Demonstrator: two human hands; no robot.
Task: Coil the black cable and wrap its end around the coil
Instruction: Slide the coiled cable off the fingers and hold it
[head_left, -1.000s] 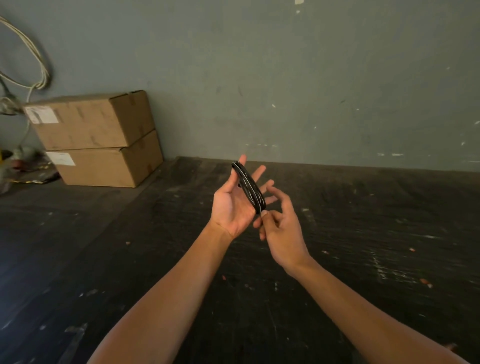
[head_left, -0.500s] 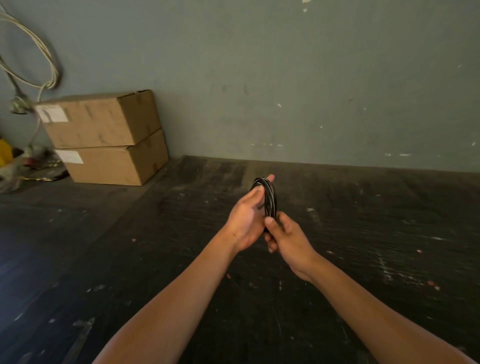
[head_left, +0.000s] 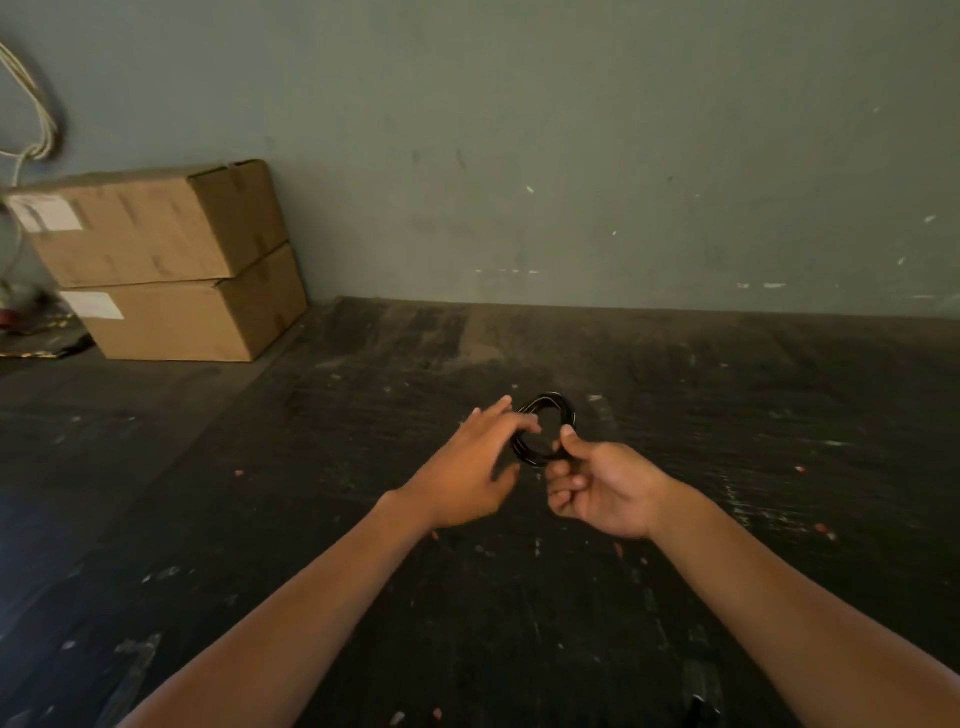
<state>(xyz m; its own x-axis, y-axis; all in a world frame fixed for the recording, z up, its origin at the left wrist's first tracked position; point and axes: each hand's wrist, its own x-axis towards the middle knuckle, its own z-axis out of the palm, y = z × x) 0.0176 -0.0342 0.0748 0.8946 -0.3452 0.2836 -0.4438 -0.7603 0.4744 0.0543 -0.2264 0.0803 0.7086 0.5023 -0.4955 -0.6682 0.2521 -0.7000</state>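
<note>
Two bare forearms reach forward from the bottom edge over a dark, scuffed, paint-flecked surface (head_left: 363, 597). Between the hands, above the middle of that surface, hangs the small black cable (head_left: 543, 428) wound into a round coil with glints of light on its strands. The right hand (head_left: 602, 488) grips the coil at its lower right side: the thumb presses on the near side of the strands and the other fingers (head_left: 563, 480) curl in beneath, so the hand's bulk hides that part of the loop. The left hand (head_left: 467, 473) lies palm down with its fingers relaxed and spread, their tips against the coil's left edge and covering a short stretch of it; I cannot tell whether they press or merely touch. Whether the cable's end is wrapped round the coil is too small to tell.

Farther back on the left, two brown cardboard boxes (head_left: 166, 260) with white labels stand stacked against a grey-green wall (head_left: 571, 156). Pale cords (head_left: 36, 109) hang looped on the wall above them, at the far left edge.
</note>
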